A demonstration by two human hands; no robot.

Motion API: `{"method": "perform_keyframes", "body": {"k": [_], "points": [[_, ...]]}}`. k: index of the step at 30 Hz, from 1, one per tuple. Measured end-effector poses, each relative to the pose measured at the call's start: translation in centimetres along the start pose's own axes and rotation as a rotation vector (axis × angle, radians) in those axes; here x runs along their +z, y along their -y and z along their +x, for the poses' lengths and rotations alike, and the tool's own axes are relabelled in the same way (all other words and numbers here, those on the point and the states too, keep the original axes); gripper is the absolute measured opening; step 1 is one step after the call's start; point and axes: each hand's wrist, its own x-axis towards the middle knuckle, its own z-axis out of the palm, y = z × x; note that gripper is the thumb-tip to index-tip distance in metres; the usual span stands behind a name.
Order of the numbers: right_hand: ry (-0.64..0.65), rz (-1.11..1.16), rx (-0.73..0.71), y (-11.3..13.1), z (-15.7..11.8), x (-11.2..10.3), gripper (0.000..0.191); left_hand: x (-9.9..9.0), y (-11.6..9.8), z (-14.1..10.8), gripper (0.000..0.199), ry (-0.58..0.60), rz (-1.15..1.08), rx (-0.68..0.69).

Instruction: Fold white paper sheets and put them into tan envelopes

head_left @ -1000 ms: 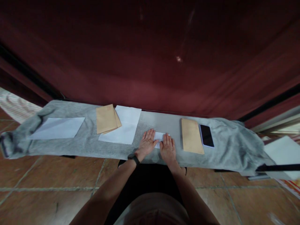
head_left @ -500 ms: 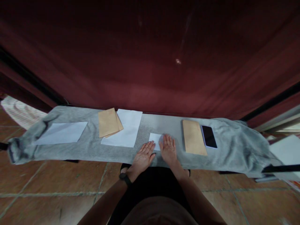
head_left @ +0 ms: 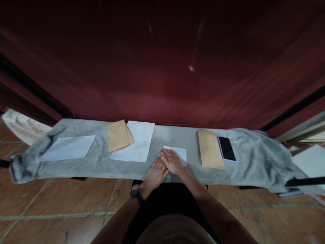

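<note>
A small white folded paper lies on the grey cloth in front of me, its left part hidden under my fingers. My right hand is stretched flat on it, fingers pointing to the upper left and lapping over the fingertips of the other hand. My left hand lies flat at the paper's left edge, fingers out, with a dark watch on the wrist. Neither hand grips anything.
Left of my hands lie a white sheet, brown envelopes partly on it, and another white sheet. To the right are a brown envelope and a phone. A dark red panel rises behind the grey cloth.
My right hand has slid left across the paper onto the left hand's fingertips, uncovering the paper's right side. My left hand has stayed almost in place.
</note>
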Motion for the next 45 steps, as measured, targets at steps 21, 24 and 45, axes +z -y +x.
{"method": "perform_keyframes", "body": {"k": [21,24,45], "points": [[-0.081,-0.151,0.190,-3.0,-1.4,-0.2,0.057,0.0,0.8,0.2,0.047,-0.034,0.062,0.083],[-0.138,-0.186,0.254,-3.3,-2.6,-0.3,0.058,-0.1,0.8,0.2,0.051,-0.031,0.077,0.087],[-0.370,-0.356,0.316,-3.0,-7.3,0.5,0.057,1.6,0.7,5.5,0.073,0.164,0.069,-0.161]]}}
